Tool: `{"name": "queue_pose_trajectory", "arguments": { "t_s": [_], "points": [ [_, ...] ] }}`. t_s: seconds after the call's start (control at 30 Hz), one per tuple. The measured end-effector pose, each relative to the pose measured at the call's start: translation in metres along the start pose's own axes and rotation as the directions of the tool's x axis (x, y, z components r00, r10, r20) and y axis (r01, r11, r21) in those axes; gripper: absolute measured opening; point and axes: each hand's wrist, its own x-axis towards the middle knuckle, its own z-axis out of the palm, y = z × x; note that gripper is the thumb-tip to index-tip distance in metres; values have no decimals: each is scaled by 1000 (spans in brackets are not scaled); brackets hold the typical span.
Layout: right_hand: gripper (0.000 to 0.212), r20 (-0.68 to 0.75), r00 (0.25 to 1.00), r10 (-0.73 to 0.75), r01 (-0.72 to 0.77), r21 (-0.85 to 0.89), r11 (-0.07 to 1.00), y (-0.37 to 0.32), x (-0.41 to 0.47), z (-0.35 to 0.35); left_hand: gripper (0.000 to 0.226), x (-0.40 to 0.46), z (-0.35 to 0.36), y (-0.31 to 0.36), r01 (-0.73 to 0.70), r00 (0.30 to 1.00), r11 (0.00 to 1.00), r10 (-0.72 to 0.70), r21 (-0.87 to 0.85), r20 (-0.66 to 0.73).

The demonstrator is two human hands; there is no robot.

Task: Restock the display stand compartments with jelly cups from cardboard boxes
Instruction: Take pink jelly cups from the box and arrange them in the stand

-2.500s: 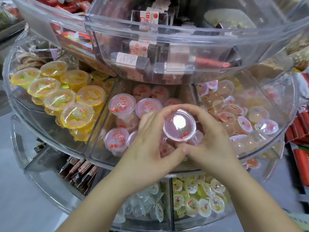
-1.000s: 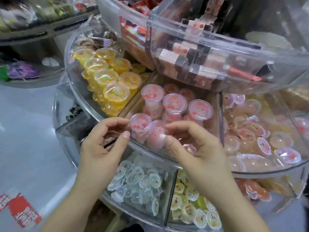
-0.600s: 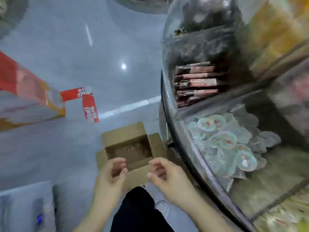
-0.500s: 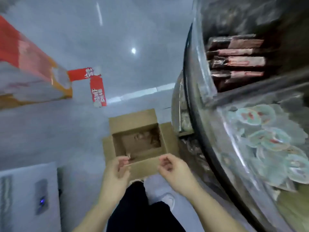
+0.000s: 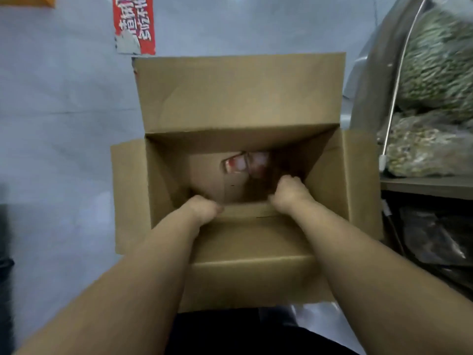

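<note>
An open brown cardboard box (image 5: pixel 240 98) stands on the grey floor right below me, flaps folded outward. At its dim bottom lie a few pink-and-white jelly cups (image 5: pixel 245 162), blurred. Both my arms reach down into the box. My left hand (image 5: pixel 204 208) is at the near inner wall, fingers curled down and hidden. My right hand (image 5: pixel 289 190) is lower and farther in, just right of the cups, its fingers also out of sight. I cannot tell whether either hand holds a cup.
The display stand's bottom tier (image 5: pixel 368 80) rises at the right, with bags of greenish snacks (image 5: pixel 435 60) and dark packets (image 5: pixel 435 242) beneath. A red floor sticker (image 5: pixel 135 21) lies beyond the box. Grey floor spreads to the left.
My hands left the pink jelly cup compartment empty, my view swung down from the stand to the floor, and both hands went into the cardboard box.
</note>
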Motion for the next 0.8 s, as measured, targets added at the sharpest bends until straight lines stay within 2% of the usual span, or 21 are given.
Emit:
{"name": "queue_pose_trajectory", "arguments": {
  "t_s": [0.07,0.13,0.17,0.23,0.37,0.47,0.5,0.57,0.63,0.7,0.8],
  "points": [
    [46,42,999,11,-9,-46,999,-1,31,15,42,35,15,-2,16,1000,997,-16,77,2],
    [51,32,999,-18,19,-15,1000,-2,54,26,49,58,26,-3,67,998,973,-66,221,-12],
    [54,-4,1000,-30,30,1,1000,-1,64,31,52,66,31,-4,100,995,935,-98,340,-25],
    [55,-63,998,-24,21,-40,999,2,75,36,49,79,37,-6,76,997,862,-62,502,-45],
    [60,27,996,-90,93,-136,986,-2,82,39,44,103,31,-21,-4,1000,820,0,572,6],
    [61,26,996,-88,89,-40,995,-4,71,31,35,100,26,-21,-61,998,860,56,507,24],
    [59,-9,999,-35,36,66,997,-3,62,27,34,91,26,-17,-100,994,888,109,449,7],
    [51,-122,991,50,-9,313,950,-2,29,19,46,61,25,-7,-207,968,935,238,288,-80],
    [49,-273,962,26,114,485,867,-2,-18,10,57,18,17,0,-375,894,913,402,159,-199],
    [52,-395,918,-34,270,561,783,-5,-74,-5,59,-38,3,5,-505,803,854,518,125,-295],
    [44,-494,868,-50,379,592,712,-10,-170,-46,46,-140,-27,12,-601,704,789,600,131,-380]
  ]
}}
